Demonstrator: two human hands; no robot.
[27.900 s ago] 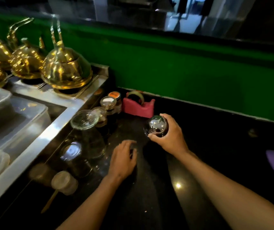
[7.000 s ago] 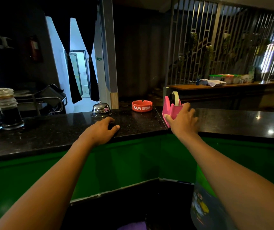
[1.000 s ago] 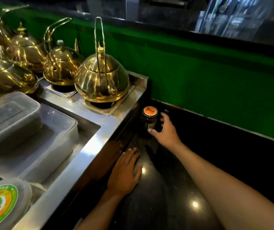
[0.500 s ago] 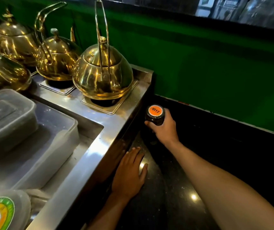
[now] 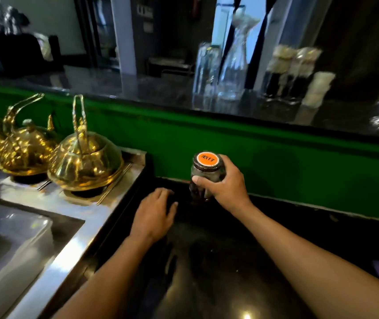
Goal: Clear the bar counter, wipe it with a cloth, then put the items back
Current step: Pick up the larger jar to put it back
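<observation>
Jar (image 5: 206, 178), centre of scene: its lid (image 5: 207, 159) carries a round orange label printed with dark characters, too stylised to read with confidence. No other text is legible.

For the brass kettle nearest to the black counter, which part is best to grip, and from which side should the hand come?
Grip the tall loop handle on the nearest brass kettle, coming from above. It stands upright over the lid, probably clear of the kettle beside it, while the round polished body offers no hold. The free left hand is closest; the right hand holds the jar.
</observation>
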